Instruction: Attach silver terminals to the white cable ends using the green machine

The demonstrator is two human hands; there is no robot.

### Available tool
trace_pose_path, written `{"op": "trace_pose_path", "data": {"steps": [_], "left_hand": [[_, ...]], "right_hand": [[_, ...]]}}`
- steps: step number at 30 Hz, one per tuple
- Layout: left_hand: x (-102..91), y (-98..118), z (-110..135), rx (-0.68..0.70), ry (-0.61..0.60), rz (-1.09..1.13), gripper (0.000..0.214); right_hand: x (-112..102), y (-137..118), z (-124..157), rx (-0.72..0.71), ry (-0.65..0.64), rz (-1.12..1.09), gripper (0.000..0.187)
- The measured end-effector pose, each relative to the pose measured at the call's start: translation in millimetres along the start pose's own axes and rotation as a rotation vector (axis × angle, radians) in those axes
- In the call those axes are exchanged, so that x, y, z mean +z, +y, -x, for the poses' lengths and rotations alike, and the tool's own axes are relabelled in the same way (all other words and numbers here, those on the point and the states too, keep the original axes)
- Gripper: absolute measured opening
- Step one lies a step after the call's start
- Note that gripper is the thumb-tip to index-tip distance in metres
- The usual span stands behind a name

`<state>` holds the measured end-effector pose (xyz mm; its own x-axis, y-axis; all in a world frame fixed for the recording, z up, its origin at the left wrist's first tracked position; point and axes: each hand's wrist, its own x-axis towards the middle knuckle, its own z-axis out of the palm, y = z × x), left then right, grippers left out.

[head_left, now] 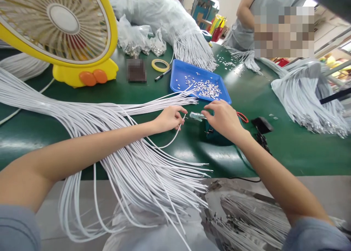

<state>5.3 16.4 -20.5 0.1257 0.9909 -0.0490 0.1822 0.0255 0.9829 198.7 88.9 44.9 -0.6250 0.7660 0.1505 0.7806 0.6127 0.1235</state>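
Note:
My left hand (169, 118) is pinched on the end of one white cord (172, 140), which loops down from the fingers onto the green table. My right hand (223, 117) rests curled on a small green crimping device (216, 135), its fingertips beside the metal jaw (196, 116) that the cord end points at. What the right fingers hold, if anything, is too small to make out. A large fan of white cords (117, 148) lies under my left forearm. Behind my hands sits a blue tray (216, 99) of small metal clips (206, 88).
A yellow desk fan (82, 70) stands at the back left. Tape roll (160, 64), pen (162, 74) and bags of clips (137, 38) lie behind. Another person (246, 20) works at the far side with cord bundles (309, 97). A black adapter (262, 124) lies to the right.

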Motion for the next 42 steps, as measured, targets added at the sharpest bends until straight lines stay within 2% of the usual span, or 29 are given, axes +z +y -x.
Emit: {"op": "trace_pose_path", "data": {"steps": [3, 5, 14, 21, 28, 32, 35, 39, 42], "left_hand": [[-0.8, 1, 0, -0.026, -0.016, 0.065, 0.029], [-0.7, 2, 0, -0.031, -0.02, 0.088, 0.028], [2.4, 4, 3, -0.077, -0.018, 0.178, 0.022], [2.8, 0, 1, -0.07, 0.007, 0.134, 0.021], [2.5, -6, -2, -0.058, -0.003, 0.106, 0.019], [2.9, -7, -1, -0.064, -0.011, 0.136, 0.019], [2.9, -6, 0, -0.063, -0.016, 0.146, 0.019], [2.1, -6, -1, -0.062, -0.011, 0.13, 0.021], [0.8, -6, -2, -0.038, -0.001, 0.118, 0.023]], "right_hand": [[1, -10, 15, -0.06, -0.164, 0.149, 0.029], [4, -13, 16, -0.071, -0.208, 0.2, 0.026], [10, -14, 9, -0.178, -0.242, 0.151, 0.021], [8, -25, 11, -0.196, -0.26, 0.103, 0.022], [10, -30, 11, -0.189, -0.239, 0.071, 0.022], [16, -11, 8, -0.143, -0.204, -0.135, 0.029], [25, 9, 6, -0.053, -0.059, -0.258, 0.038], [35, 24, 6, 0.033, 0.018, -0.283, 0.04], [30, 27, 8, 0.046, 0.025, -0.265, 0.04]]}}
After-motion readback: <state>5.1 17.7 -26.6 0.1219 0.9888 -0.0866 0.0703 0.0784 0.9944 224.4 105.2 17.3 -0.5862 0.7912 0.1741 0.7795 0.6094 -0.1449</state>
